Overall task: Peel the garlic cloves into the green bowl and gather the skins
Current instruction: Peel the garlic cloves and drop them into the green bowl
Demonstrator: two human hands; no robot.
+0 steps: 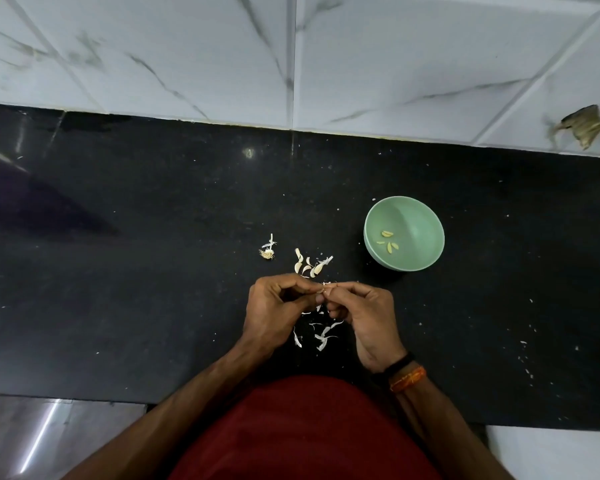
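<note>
My left hand (274, 308) and my right hand (366, 315) meet fingertip to fingertip over the black counter, both pinching one small garlic clove (322, 291) that barely shows between them. The green bowl (420, 216) stands up and to the right of my hands, with several peeled cloves (388, 242) in its bottom. Unpeeled cloves and skins (310, 265) lie just beyond my fingers. More papery skins (321, 336) are scattered under and behind my hands. The garlic root end (267, 252) lies further left.
The black counter (136, 271) runs to a white marble-tiled wall (291, 64) at the back. A brownish chipped patch (584, 128) marks the wall at far right. Small white flecks dot the counter on the right (525, 355). My red shirt (309, 431) fills the bottom.
</note>
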